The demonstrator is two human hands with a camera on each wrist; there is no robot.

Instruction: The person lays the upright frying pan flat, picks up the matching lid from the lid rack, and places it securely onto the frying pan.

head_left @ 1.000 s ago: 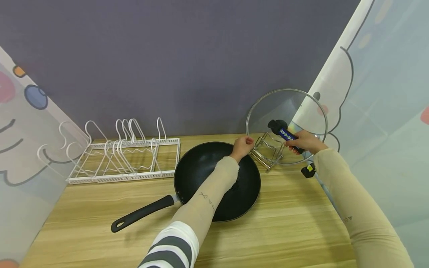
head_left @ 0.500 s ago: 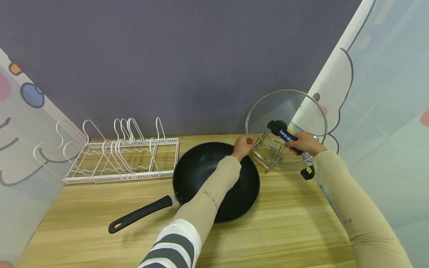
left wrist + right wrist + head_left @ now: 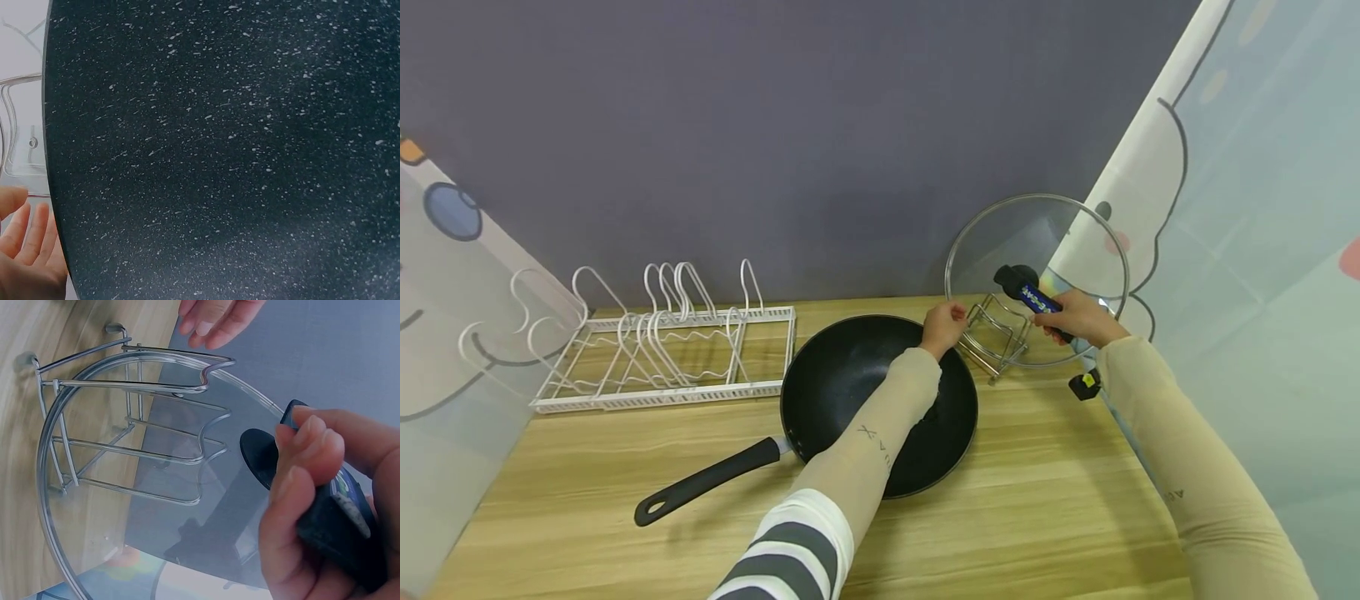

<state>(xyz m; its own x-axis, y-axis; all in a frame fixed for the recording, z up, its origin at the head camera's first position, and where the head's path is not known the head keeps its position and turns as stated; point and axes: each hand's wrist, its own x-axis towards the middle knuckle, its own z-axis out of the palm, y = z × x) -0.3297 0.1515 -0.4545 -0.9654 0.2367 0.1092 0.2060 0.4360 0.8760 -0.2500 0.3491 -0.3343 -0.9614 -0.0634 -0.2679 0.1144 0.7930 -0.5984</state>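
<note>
My right hand (image 3: 1078,318) grips the black handle (image 3: 340,531) of a round glass pan lid (image 3: 1037,242). The lid stands upright at the small steel wire rack (image 3: 1000,329), its metal-rimmed lower edge in among the rack's wires in the right wrist view. My left hand (image 3: 943,327) is just left of the rack, fingers loosely bent with nothing in them. Below the left forearm lies a black wok (image 3: 842,375) with its long handle pointing to the lower left. Its speckled dark inside (image 3: 219,137) fills most of the left wrist view.
A white wire dish rack (image 3: 700,392) stands on the wooden table (image 3: 1037,517) to the left of the wok. Near the right wall, a small black thing with a yellow patch (image 3: 1086,384) lies beside the lid. A grey wall (image 3: 775,150) closes off the back.
The head view has turned slightly, so the things sit a little further left in it. Both hands, the lid and the wok keep their places.
</note>
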